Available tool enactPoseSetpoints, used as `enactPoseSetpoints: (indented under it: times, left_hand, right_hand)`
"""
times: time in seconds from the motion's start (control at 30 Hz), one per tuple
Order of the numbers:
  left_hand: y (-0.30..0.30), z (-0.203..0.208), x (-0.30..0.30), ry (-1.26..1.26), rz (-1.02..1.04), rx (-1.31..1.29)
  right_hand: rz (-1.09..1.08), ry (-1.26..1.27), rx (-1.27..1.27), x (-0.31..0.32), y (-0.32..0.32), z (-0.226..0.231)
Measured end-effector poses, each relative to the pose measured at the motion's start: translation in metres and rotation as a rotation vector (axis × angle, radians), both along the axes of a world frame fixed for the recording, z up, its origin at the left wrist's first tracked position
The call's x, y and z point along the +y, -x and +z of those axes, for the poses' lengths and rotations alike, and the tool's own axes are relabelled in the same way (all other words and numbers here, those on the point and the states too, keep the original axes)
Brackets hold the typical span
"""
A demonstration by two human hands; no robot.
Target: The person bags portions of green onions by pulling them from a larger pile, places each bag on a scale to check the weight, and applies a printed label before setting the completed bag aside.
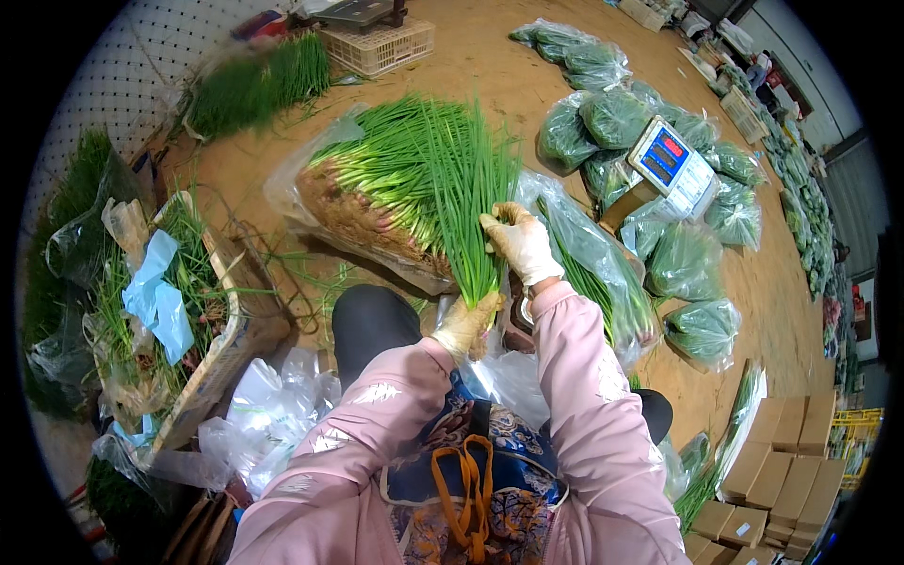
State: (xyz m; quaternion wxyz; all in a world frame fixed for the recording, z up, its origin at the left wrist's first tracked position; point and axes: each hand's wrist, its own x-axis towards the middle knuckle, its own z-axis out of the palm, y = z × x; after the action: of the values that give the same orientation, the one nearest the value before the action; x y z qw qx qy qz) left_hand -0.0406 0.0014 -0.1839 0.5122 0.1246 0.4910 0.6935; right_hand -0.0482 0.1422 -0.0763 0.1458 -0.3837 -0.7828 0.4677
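Note:
A bunch of spring onions (468, 202) stands upright before me, its green leaves pointing away. My left hand (467, 326), in a pale glove, is closed round the root end just above my lap. Higher up, my gloved right hand (524, 243) has its fingers curled in a pinch at the right edge of the leaves; its fingertips are partly hidden. Just beyond lies a big heap of spring onions (377, 179), roots and soil toward me, on a clear plastic sheet (292, 193). To the right, more spring onions (603, 292) lie in a clear plastic bag (589, 226).
A digital scale (669, 165) stands at right among several bagged bundles of greens (683, 254). At left is a crate (221, 348) of trimmings with a blue plastic bag (155, 292). Cardboard boxes (786, 461) are stacked lower right; a plastic basket (381, 49) stands far back.

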Motion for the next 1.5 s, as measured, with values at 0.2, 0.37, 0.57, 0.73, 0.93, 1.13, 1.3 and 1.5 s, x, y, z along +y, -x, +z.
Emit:
enactPoseSetpoints:
  times: [0.2, 0.37, 0.57, 0.73, 0.93, 1.13, 1.3, 1.5]
  left_hand:
    - [0.001, -0.002, -0.003, 0.029, -0.006, 0.104]
    - [0.001, 0.028, -0.01, 0.098, -0.037, 0.097]
    - [0.0, 0.023, -0.006, -0.004, 0.006, 0.094]
    - [0.002, 0.006, -0.004, -0.064, 0.036, -0.025]
    - [0.008, -0.014, -0.006, -0.164, 0.018, -0.076]
    - [0.0, -0.006, 0.005, 0.042, 0.14, 0.041]
    - [0.001, -0.007, 0.002, 0.123, 0.135, 0.637]
    - [0.005, -0.006, -0.003, 0.282, 0.077, 0.853]
  right_hand:
    - [0.019, -0.422, 0.052, 0.001, 0.007, 0.014]
    - [0.052, -0.383, -0.143, 0.019, 0.016, 0.028]
    - [0.05, -0.043, 0.078, 0.028, 0.014, 0.026]
    - [0.08, 0.05, 0.283, 0.008, -0.01, 0.039]
    - [0.272, 0.444, 0.359, -0.054, -0.087, 0.09]
    - [0.9, 0.207, -0.103, -0.029, -0.116, 0.117]
    - [0.382, 0.208, 0.018, -0.017, -0.063, 0.121]
    - [0.109, 0.089, 0.196, 0.031, 0.002, 0.095]
